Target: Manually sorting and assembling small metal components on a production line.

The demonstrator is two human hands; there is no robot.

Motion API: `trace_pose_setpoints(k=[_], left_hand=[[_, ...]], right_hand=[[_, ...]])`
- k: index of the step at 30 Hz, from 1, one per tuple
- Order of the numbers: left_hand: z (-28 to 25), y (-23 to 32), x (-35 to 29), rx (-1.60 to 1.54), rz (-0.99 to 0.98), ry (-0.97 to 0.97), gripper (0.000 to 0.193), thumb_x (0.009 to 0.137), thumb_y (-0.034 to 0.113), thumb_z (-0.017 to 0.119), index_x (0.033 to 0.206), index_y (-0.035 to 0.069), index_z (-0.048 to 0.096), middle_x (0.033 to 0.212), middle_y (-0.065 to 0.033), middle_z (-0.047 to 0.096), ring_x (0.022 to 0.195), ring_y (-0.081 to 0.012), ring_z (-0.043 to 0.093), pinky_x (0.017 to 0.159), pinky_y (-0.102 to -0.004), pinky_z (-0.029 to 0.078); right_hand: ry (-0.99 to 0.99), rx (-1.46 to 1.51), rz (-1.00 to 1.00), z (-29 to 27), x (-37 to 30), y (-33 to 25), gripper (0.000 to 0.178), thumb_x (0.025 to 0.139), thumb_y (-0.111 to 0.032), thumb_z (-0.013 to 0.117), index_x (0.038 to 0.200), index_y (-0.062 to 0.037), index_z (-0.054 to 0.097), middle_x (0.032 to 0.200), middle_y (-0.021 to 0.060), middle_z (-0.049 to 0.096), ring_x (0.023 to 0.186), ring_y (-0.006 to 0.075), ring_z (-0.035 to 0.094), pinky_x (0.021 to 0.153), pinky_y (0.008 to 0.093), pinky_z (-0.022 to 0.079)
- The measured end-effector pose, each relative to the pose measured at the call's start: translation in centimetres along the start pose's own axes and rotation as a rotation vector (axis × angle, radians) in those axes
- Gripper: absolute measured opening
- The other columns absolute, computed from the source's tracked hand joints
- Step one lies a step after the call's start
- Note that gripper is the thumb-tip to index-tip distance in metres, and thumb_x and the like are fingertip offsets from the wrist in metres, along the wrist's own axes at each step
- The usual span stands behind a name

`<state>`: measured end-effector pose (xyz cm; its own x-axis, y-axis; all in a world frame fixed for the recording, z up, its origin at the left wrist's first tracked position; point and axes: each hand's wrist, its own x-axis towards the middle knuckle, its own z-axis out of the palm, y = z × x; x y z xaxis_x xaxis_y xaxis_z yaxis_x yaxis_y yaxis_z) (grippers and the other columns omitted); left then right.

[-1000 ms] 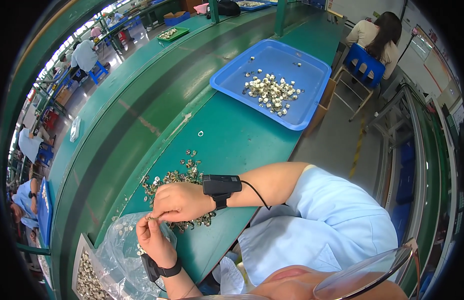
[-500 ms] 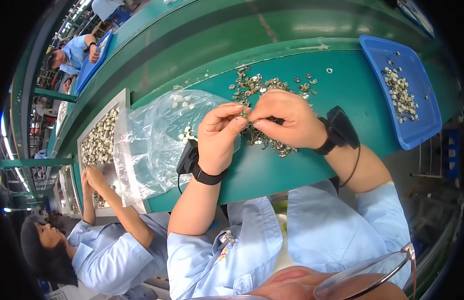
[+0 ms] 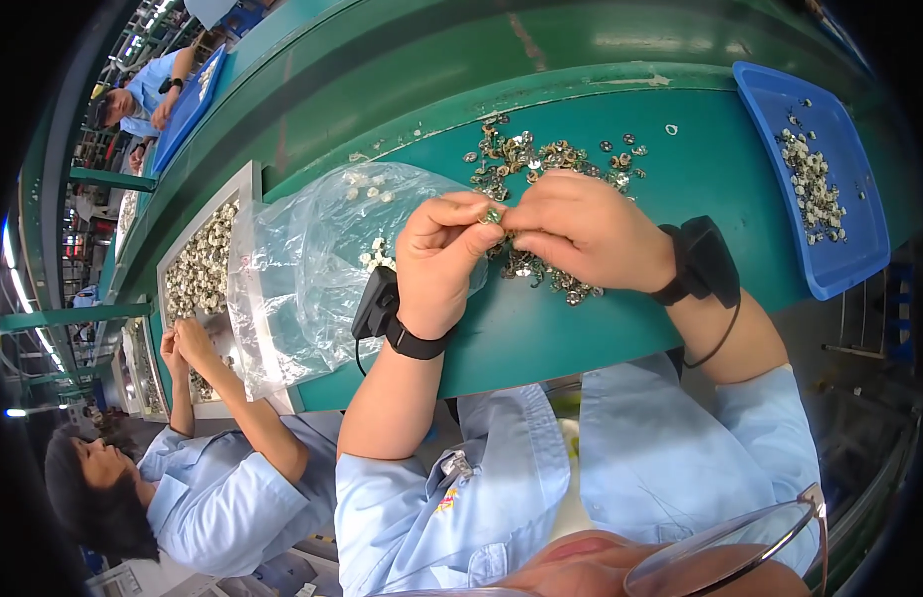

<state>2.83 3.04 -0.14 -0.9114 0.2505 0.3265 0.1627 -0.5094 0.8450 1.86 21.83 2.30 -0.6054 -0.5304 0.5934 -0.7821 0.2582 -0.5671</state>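
- Head view: from where I stand, the work is all at the fingertips, where a tiny shiny metallic part with a greenish glint (image 3: 492, 215) is held up between the person's left hand (image 3: 431, 267) and right hand (image 3: 596, 236), above the flat green worktop (image 3: 715, 204).
- The left hand is narrowed to a pinch, thumb below and forefinger above, with the part at its tips.
- The right hand faces it from the other side, fingers curled and held together; I cannot tell whether they grip the part too, touch it, or stop just beside it.
- So the part lies at the right-hand end of the left pinch and just left of the right fingertips; the left hand looks nearer, by very little.
- It is too small and too much covered for me to make out a long axis.
- Beyond the right hand and partly behind it, a loose heap of small silvery and brassy metal pieces (image 3: 556, 157) spreads over the worktop.
- Left of the left hand lies a crumpled clear plastic bag (image 3: 312, 249), with small white pieces (image 3: 375, 255) showing in or through it.
- Well apart on the right sits a rectangular blue plastic tray (image 3: 837, 277) holding small white-and-metal pieces (image 3: 812, 187).
- Past the bag, a co-worker's hands (image 3: 190, 345) work at a pale-framed tray (image 3: 250, 184).
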Motion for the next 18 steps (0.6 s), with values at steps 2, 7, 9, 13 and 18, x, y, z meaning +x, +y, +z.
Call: trace_pose_setpoints(k=[2, 7, 9, 13, 18], left_hand=[[0.0, 0.1, 0.1, 0.019, -0.01, 0.067, 0.017, 0.078, -0.006, 0.06, 0.093, 0.001, 0.057, 0.098, -0.0107, 0.058, 0.092, -0.0172, 0.058, 0.08, -0.0271, 0.047], [-0.1, 0.6, 0.1, 0.072, -0.051, 0.111, 0.021, 0.08, -0.005, 0.059, 0.1, -0.001, 0.058, 0.101, -0.0104, 0.059, 0.092, -0.0171, 0.058, 0.079, -0.0272, 0.048], [0.0, 0.6, 0.0, 0.094, -0.068, 0.097, 0.021, 0.08, -0.005, 0.059, 0.101, -0.002, 0.058, 0.1, -0.0101, 0.059, 0.092, -0.0166, 0.058, 0.079, -0.0267, 0.048], [0.3, 0.6, -0.3, 0.139, -0.087, 0.052, 0.021, 0.08, -0.004, 0.059, 0.101, -0.002, 0.058, 0.1, -0.0092, 0.059, 0.09, -0.015, 0.058, 0.079, -0.0253, 0.048], [0.5, 0.5, -0.3, 0.087, -0.071, 0.011, 0.021, 0.08, -0.005, 0.06, 0.1, -0.001, 0.058, 0.099, -0.0082, 0.059, 0.09, -0.0132, 0.057, 0.079, -0.0241, 0.048]], right_hand=[[-0.023, 0.002, 0.029, -0.1, 0.0, -0.1, 0.018, 0.074, -0.002, 0.062, 0.091, -0.0032, 0.06, 0.08, 0.0084, 0.058, 0.075, 0.0213, 0.057, 0.065, 0.0316, 0.046], [0.156, 0.516, 0.412, -0.5, 0.1, -0.5, 0.018, 0.082, -0.002, 0.057, 0.1, 0.0001, 0.058, 0.089, 0.0062, 0.059, 0.084, 0.0135, 0.057, 0.076, 0.0261, 0.047], [0.123, 0.815, 0.453, -0.8, 0.0, -0.2, 0.019, 0.085, -0.001, 0.055, 0.104, 0.0018, 0.056, 0.093, 0.0055, 0.058, 0.089, 0.0109, 0.056, 0.081, 0.0241, 0.046], [0.062, 0.908, 0.391, -1.0, -0.2, 0.2, 0.021, 0.086, 0.001, 0.052, 0.107, 0.0022, 0.055, 0.095, 0.0061, 0.057, 0.089, 0.012, 0.056, 0.08, 0.0245, 0.046], [0.11, 0.923, 0.376, -0.4, -0.3, 0.5, 0.024, 0.085, 0.0, 0.054, 0.109, 0.0022, 0.054, 0.096, 0.0063, 0.056, 0.09, 0.0119, 0.055, 0.08, 0.0245, 0.045]])
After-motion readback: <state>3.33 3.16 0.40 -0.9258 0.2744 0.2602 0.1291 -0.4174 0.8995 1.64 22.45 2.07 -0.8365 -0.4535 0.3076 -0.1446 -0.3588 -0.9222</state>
